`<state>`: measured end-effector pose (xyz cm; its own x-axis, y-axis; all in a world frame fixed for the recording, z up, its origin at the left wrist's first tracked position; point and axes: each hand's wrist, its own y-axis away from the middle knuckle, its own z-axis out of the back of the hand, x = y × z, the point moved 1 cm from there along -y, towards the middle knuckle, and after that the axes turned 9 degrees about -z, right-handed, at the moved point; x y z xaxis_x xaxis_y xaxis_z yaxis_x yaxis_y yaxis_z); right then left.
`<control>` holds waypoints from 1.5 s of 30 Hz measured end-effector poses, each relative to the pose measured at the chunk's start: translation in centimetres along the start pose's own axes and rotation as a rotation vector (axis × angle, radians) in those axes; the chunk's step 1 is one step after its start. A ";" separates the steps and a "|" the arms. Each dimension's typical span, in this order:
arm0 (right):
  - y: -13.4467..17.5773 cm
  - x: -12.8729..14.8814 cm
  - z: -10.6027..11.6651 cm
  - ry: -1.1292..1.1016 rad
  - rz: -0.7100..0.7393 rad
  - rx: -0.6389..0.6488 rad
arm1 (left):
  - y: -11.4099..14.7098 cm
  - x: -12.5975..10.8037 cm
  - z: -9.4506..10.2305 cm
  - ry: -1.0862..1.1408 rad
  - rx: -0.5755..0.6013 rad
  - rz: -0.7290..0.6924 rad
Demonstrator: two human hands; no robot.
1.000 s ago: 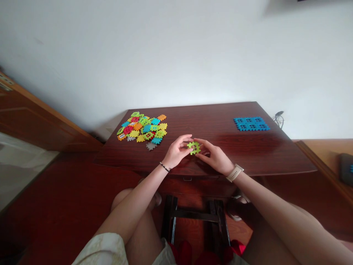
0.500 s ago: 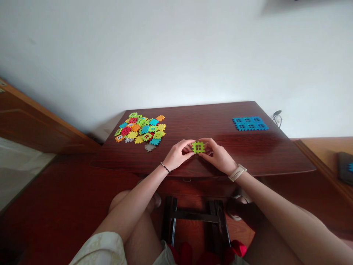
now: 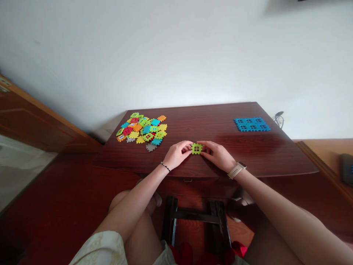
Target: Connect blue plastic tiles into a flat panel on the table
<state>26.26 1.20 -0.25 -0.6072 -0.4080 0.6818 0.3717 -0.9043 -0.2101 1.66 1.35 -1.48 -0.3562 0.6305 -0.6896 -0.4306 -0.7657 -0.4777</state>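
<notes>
Between my two hands is a lime-green interlocking tile (image 3: 196, 151) with toothed edges and a four-pane window cut in its middle. My left hand (image 3: 178, 154) pinches its left edge, thumb at the near side. From the other side, my right hand (image 3: 217, 155) has its fingertips closed on the right edge. The tile's face is turned up towards me, close to the tabletop; whether it touches the wood I cannot tell. A heap of loose tiles (image 3: 134, 135) in green, red, yellow, orange, blue and grey lies to the left of my left hand.
On the right of the dark wooden table (image 3: 193, 123), several blue window tiles are joined into a flat panel (image 3: 251, 124). A white wall (image 3: 176, 55) rises behind the table. Below the front edge stands a dark stool frame (image 3: 195, 216) between my legs. A black cable (image 3: 279, 118) hangs at the right.
The green tile has shifted very slightly left and turned a little in my fingers. My right hand's fingers have straightened a bit along its edge. The view has also moved slightly.
</notes>
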 end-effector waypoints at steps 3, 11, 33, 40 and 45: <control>-0.1 -0.2 -0.2 0.031 0.014 -0.009 | 0.0 0.2 -0.1 -0.042 0.008 0.009; -0.2 -0.7 -0.9 0.059 -0.007 -0.071 | -0.3 0.0 0.1 -0.308 0.012 -0.035; -0.2 -1.0 -1.0 0.154 -0.017 -0.109 | -0.4 0.3 0.0 -0.340 0.022 -0.049; -0.2 -0.7 -1.0 0.177 -0.019 -0.109 | -0.3 0.4 -0.1 -0.354 0.022 -0.052; -0.1 -0.7 -0.9 0.189 -0.018 -0.111 | -0.3 0.4 -0.2 -0.359 0.019 -0.063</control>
<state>25.97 1.45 -1.34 -0.7378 -0.3988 0.5447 0.2863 -0.9155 -0.2825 1.75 1.80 -1.75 -0.5956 0.6834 -0.4221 -0.4752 -0.7234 -0.5008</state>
